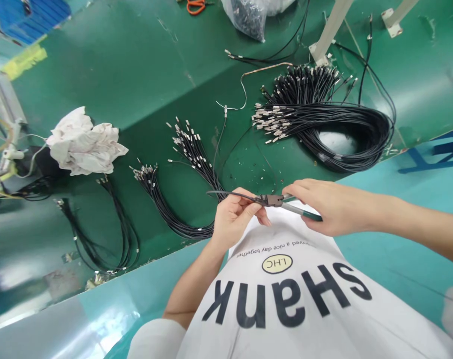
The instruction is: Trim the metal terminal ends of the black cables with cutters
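Head view: left hand (236,217) pinches black wire (230,193) just behind its small brown connector (274,200), held above the shirt at the table edge. Right hand (324,207) is closed around green-handled tool (307,213), tip touching the connector. Wire bundles (166,209), large coil (346,134) and crumpled rag (84,142) lie on green table (136,75).

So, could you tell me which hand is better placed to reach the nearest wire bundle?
Probably the left hand: though pinching a black wire, it is beside that bundle; the right hand grips a green tool.
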Demonstrator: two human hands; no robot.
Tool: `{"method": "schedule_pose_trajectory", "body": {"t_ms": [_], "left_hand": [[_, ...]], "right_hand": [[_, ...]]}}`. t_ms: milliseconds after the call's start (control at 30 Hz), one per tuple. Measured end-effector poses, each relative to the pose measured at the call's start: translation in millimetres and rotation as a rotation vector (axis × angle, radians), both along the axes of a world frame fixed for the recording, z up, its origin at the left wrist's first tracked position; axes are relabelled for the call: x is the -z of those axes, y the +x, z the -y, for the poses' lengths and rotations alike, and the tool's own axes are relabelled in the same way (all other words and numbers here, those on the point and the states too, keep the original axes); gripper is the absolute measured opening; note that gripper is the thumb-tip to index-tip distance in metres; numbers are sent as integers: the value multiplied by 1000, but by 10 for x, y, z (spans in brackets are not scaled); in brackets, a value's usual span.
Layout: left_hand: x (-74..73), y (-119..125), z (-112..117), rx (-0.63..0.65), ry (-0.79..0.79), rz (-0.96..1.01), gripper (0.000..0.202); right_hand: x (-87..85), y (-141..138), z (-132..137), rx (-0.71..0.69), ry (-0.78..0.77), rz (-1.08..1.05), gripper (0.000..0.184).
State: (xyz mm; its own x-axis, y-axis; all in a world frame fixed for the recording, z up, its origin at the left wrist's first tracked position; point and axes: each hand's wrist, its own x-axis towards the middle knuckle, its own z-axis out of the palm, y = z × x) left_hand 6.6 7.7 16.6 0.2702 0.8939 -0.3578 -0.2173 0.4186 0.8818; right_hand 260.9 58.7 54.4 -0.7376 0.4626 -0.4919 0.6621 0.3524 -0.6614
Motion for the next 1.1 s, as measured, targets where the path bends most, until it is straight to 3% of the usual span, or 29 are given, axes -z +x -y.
{"method": "schedule_pose_trajectory", "body": {"t_ms": [200, 533, 667, 800, 867, 967, 1100], "left_hand": [[-16, 20, 38, -28, 19, -17, 13], [34, -1, 79, -34, 70, 54, 8], [50, -27, 67, -14, 34, 83, 9], [40, -33, 23, -29, 14, 140, 11], [26, -31, -2, -50, 10, 143, 11], [8, -24, -26, -85, 20, 131, 12], [-3, -12, -35, -110, 39, 123, 9]], "right_hand": [[-81, -15, 8, -47, 25, 62, 27], [-102, -61, -2, -41, -101, 62, 14], [4, -32, -73, 14, -307, -72, 14], [76, -24, -136, 12, -570, -270, 25], [59, -30, -132, 60, -519, -265, 28], [-2, -31, -79, 131, -276, -171, 35], [-55, -11, 6, 108, -62, -96, 46]]}}
